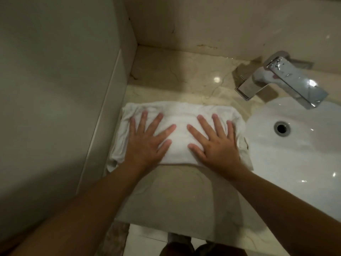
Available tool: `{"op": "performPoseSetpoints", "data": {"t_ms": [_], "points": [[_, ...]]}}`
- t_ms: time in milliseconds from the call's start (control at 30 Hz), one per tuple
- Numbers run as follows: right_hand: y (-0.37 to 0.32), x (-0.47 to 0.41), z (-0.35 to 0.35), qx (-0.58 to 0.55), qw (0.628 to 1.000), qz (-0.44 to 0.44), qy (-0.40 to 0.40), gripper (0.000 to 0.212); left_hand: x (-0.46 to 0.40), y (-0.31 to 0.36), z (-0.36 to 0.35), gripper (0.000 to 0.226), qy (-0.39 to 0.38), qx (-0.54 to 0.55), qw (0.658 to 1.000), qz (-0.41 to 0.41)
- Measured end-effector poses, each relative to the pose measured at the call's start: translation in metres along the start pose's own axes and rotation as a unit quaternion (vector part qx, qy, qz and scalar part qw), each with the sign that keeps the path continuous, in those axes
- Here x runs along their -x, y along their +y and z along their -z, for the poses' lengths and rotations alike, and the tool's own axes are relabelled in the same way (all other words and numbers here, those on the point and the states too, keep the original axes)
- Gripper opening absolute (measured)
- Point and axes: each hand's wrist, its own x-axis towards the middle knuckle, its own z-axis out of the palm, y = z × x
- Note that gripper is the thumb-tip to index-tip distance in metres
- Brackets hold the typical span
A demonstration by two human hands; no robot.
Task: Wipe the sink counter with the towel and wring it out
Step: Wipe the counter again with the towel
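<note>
A white towel [180, 109], folded into a thick pad, lies flat on the beige marble sink counter [177, 196], left of the basin. My left hand [147, 143] presses palm-down on the towel's left half with fingers spread. My right hand [215, 143] presses palm-down on its right half, fingers spread too. Neither hand grips the cloth; both lie flat on top. The towel's right edge reaches the basin's rim.
A white oval basin [302, 163] with an overflow hole [281, 127] sits to the right. A chrome faucet [287, 78] stands behind it, spout over the basin. A wall panel [55, 89] bounds the counter on the left, and a marble backsplash [212, 24] at the rear.
</note>
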Motion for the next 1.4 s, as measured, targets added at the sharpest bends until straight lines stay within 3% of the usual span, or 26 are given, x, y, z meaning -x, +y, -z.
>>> {"op": "performPoseSetpoints", "data": {"t_ms": [200,433,700,933,1133,1400], "points": [[0.005,-0.009,0.001,0.009,1.0,0.01,-0.022,0.062,-0.006,-0.004,0.004,0.053,-0.022,-0.007,1.0,-0.006],[0.016,-0.053,0.006,0.039,0.998,-0.041,-0.035,0.065,-0.052,-0.022,0.004,0.055,-0.023,-0.033,0.999,0.014],[-0.01,0.025,-0.004,0.012,0.999,-0.018,-0.035,0.061,0.028,0.013,-0.005,0.05,0.044,0.003,0.999,-0.005],[-0.005,0.01,-0.001,0.007,0.999,0.002,-0.034,0.064,0.016,0.003,-0.005,0.053,0.011,-0.012,1.0,-0.001],[0.003,-0.023,0.002,0.039,0.998,-0.042,-0.037,0.06,-0.024,-0.011,0.001,0.055,-0.014,-0.034,0.999,0.036],[-0.031,0.055,-0.017,0.025,0.999,-0.033,-0.027,0.059,0.054,0.012,-0.013,0.05,0.038,-0.006,0.999,-0.021]]}}
